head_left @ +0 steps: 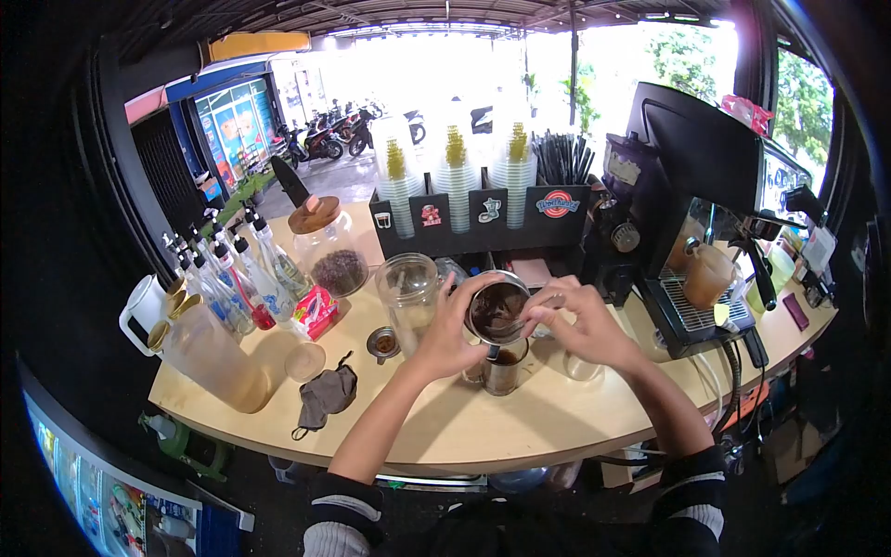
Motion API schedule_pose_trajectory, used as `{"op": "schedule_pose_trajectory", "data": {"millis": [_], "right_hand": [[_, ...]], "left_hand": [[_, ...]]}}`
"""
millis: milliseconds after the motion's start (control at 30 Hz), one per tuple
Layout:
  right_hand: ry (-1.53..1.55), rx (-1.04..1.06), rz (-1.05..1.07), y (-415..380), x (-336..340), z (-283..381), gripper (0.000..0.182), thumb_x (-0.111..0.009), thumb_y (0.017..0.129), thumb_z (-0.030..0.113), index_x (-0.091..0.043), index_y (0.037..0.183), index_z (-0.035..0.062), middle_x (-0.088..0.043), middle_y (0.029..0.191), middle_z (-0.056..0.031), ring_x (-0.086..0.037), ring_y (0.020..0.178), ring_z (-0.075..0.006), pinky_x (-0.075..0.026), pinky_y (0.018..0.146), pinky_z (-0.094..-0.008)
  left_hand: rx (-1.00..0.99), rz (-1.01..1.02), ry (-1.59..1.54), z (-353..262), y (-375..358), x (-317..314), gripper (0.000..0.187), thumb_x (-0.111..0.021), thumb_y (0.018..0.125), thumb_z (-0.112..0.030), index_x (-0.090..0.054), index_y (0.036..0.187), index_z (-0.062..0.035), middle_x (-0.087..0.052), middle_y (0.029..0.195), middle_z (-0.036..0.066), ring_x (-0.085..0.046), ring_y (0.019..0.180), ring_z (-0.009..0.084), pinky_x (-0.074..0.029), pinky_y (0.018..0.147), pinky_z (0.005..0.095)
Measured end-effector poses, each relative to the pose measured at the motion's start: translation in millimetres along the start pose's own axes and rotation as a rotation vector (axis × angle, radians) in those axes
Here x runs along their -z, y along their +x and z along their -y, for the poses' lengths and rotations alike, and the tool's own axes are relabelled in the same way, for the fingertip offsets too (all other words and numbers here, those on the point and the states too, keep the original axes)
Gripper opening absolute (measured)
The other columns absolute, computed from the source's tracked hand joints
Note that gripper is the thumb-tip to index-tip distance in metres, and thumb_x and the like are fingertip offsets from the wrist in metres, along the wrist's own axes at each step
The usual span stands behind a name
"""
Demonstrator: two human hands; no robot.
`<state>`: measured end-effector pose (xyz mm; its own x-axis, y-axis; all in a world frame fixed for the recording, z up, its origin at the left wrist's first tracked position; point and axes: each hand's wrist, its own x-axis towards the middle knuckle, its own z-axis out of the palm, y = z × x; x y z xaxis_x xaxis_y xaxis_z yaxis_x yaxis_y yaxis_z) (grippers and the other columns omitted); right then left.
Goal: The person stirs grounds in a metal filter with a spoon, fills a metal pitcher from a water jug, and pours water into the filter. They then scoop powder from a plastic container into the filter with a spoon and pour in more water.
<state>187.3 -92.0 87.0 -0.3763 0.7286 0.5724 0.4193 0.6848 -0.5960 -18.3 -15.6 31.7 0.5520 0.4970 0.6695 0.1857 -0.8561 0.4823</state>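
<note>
My left hand [445,327] is wrapped around a round, metal-rimmed cup [498,314] that holds dark brown contents. The cup is tilted, its mouth facing me. At its right side my right hand [587,325] pinches a spoon [554,300], of which just a bit of metal shows. Directly below the cup, a glass [502,376] with something brown inside stands on the counter. A tall clear jar [408,283] is behind my left hand. To the left of my forearm lies a small metal portafilter basket [383,343] with brown residue.
Pump bottles [252,292], a frosted pitcher [209,357] and a grey cloth pouch [327,397] occupy the left. A black rack [478,221] of stacked cups and straws lines the back. On the right stands an espresso machine [710,176]. The counter's curved front edge [436,461] is close to me.
</note>
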Motion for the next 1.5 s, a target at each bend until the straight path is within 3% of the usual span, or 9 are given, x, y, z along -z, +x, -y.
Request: {"op": "schedule_pose_trajectory", "data": {"millis": [300, 367, 667, 833, 867, 933, 1400, 1467, 1500], "right_hand": [[-0.108, -0.005, -0.017, 8, 12, 4, 0.021, -0.057, 0.088, 0.019, -0.067, 0.08, 0.0029, -0.066, 0.072, -0.0056, -0.059, 0.075, -0.0187, -0.043, 0.074, -0.0341], [-0.079, -0.072, 0.105, 8, 12, 4, 0.026, -0.05, 0.093, 0.018, -0.068, 0.077, 0.0048, -0.068, 0.081, -0.0035, -0.057, 0.083, -0.0163, -0.037, 0.084, -0.0329], [-0.134, -0.007, -0.062, 2, -2, 1, 0.029, -0.045, 0.093, 0.016, -0.067, 0.08, 0.0041, -0.068, 0.078, -0.003, -0.058, 0.08, -0.0184, -0.036, 0.086, -0.0337], [-0.153, 0.075, -0.073, -4, -13, -1, 0.026, -0.046, 0.093, 0.017, -0.065, 0.083, 0.0032, -0.066, 0.077, -0.0042, -0.057, 0.086, -0.0223, -0.036, 0.084, -0.0364], [-0.13, 0.046, -0.092, -4, -13, 0, 0.025, -0.045, 0.093, 0.016, -0.064, 0.083, 0.0036, -0.066, 0.078, -0.0041, -0.057, 0.087, -0.022, -0.035, 0.085, -0.0367], [-0.107, 0.017, -0.111, -4, -15, 0, 0.023, -0.045, 0.093, 0.015, -0.063, 0.083, 0.0039, -0.066, 0.079, -0.0039, -0.056, 0.088, -0.0217, -0.035, 0.085, -0.0371], [-0.143, 0.085, -0.403, -12, -33, -9, 0.013, -0.047, 0.092, 0.012, -0.057, 0.09, 0.0045, -0.065, 0.074, -0.0029, -0.055, 0.079, -0.0211, -0.036, 0.081, -0.0342], [-0.185, 0.121, -0.354, -14, -35, -9, 0.013, -0.047, 0.092, 0.012, -0.057, 0.091, 0.0043, -0.065, 0.074, -0.0028, -0.054, 0.079, -0.0212, -0.036, 0.08, -0.034], [-0.228, 0.154, -0.304, -14, -34, -10, 0.013, -0.047, 0.092, 0.012, -0.057, 0.092, 0.0041, -0.065, 0.074, -0.0027, -0.054, 0.079, -0.0213, -0.036, 0.08, -0.0338]], "left_hand": [[0.014, 0.009, -0.022, 0, -2, -1, 0.079, -0.075, 0.061, -0.018, -0.039, 0.131, -0.0154, -0.048, 0.131, 0.005, -0.042, 0.126, 0.0256, -0.01, 0.112, 0.0537], [0.006, -0.006, -0.034, 0, -2, -2, 0.079, -0.075, 0.06, -0.018, -0.039, 0.13, -0.0149, -0.048, 0.13, 0.005, -0.042, 0.126, 0.0257, -0.011, 0.112, 0.0535], [0.061, -0.248, -0.102, 4, -11, -24, 0.079, -0.078, 0.055, -0.015, -0.041, 0.125, -0.0099, -0.052, 0.126, 0.007, -0.046, 0.121, 0.0272, -0.013, 0.112, 0.0503], [0.144, -0.437, -0.222, 1, -15, -39, 0.08, -0.084, 0.053, -0.013, -0.042, 0.121, -0.0066, -0.051, 0.118, 0.011, -0.048, 0.114, 0.028, -0.034, 0.103, 0.04], [0.142, -0.436, -0.223, 1, -15, -42, 0.08, -0.084, 0.053, -0.013, -0.042, 0.121, -0.0066, -0.051, 0.118, 0.011, -0.048, 0.114, 0.028, -0.034, 0.103, 0.04], [0.121, -0.477, -0.115, 2, -15, -45, 0.085, -0.088, 0.053, -0.014, -0.036, 0.12, -0.0053, -0.049, 0.117, 0.012, -0.053, 0.108, 0.0215, -0.042, 0.094, 0.0331], [0.176, -0.571, -0.098, -7, -11, -58, 0.086, -0.087, 0.055, -0.012, -0.031, 0.12, -0.0067, -0.043, 0.116, 0.011, -0.05, 0.107, 0.0207, -0.042, 0.093, 0.032], [0.183, -0.562, -0.087, -8, -11, -59, 0.086, -0.086, 0.055, -0.01, -0.031, 0.121, -0.0069, -0.042, 0.117, 0.011, -0.049, 0.109, 0.0209, -0.041, 0.094, 0.0326], [0.172, -0.595, -0.145, -8, -10, -61, 0.085, -0.086, 0.053, -0.01, -0.033, 0.119, -0.0058, -0.043, 0.117, 0.013, -0.046, 0.11, 0.026, -0.038, 0.095, 0.0364]]}}
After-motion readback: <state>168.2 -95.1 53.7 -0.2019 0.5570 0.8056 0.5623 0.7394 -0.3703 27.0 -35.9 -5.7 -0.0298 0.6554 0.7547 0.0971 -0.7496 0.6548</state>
